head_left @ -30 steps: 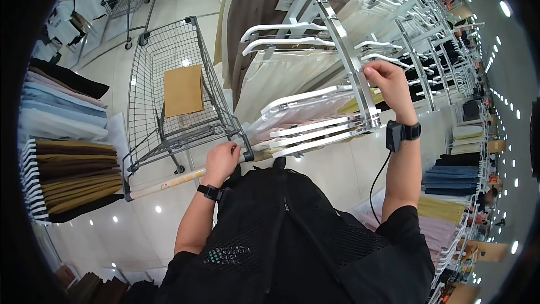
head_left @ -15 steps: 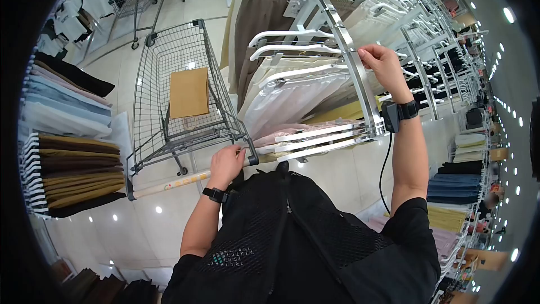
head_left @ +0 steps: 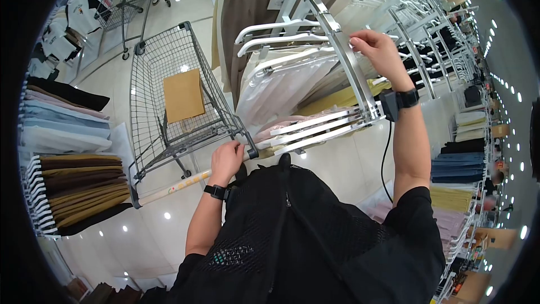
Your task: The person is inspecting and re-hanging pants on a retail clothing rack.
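My left hand (head_left: 228,161) is closed round the right end of the push handle (head_left: 174,188) of a grey wire shopping cart (head_left: 169,39). A flat brown cardboard piece (head_left: 184,95) lies inside the cart. Over the metal bar (head_left: 337,39) of a clothes rack hovers my right hand (head_left: 376,49), its thumb and fingertips close together near the bar's edge; whether anything small is between them cannot be made out. White hangers (head_left: 275,39) with brown trousers (head_left: 244,17), pale garments and a yellow one hang along that rack.
Brown and mustard trousers (head_left: 84,188) hang on a rack at the left, below blue and white garments (head_left: 67,112). Another cart (head_left: 126,0) stands at the upper left. More garment racks (head_left: 458,163) run down the right side, with a person partly visible there.
The view has shifted a little, so the rack and cart appear slightly further left. My right hand has moved slightly up along the bar. My left hand remains on the handle.
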